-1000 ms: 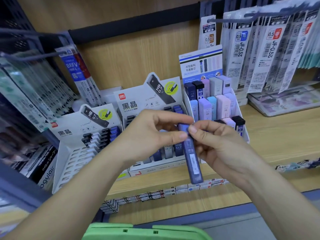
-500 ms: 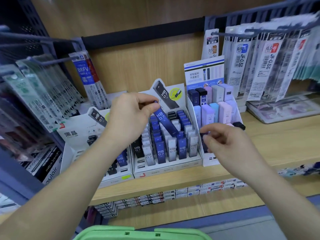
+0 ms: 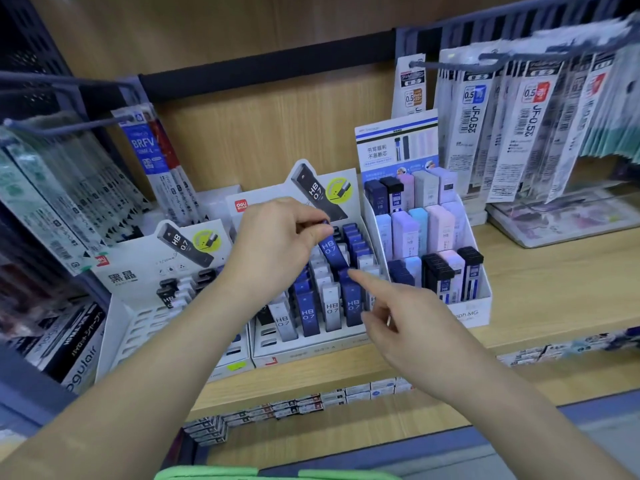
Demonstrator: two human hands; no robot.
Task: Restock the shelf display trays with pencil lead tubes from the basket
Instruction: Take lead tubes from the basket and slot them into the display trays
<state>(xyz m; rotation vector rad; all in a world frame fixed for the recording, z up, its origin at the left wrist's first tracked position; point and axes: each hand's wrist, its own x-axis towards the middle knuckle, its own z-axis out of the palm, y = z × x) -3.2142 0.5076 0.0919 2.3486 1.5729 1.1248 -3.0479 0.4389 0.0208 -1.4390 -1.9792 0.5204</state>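
Head view: the left hand [image 3: 277,244] pinches a blue lead tube [image 3: 330,249] at its upper end, with thumb and fingers [image 3: 318,233] clamped on it. Below them the tube slants down into the middle display tray [image 3: 304,348] on the shelf [image 3: 536,271]. The right hand [image 3: 408,323] holds nothing. Its index finger is stretched out with the tip at the tube's lower end, and the other fingers are curled under. The green basket [image 3: 277,474] rim shows well below both hands.

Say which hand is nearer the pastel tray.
Right. Right hand is at the front-left corner of the pastel tray; left hand grips a blue tube over the middle tray.
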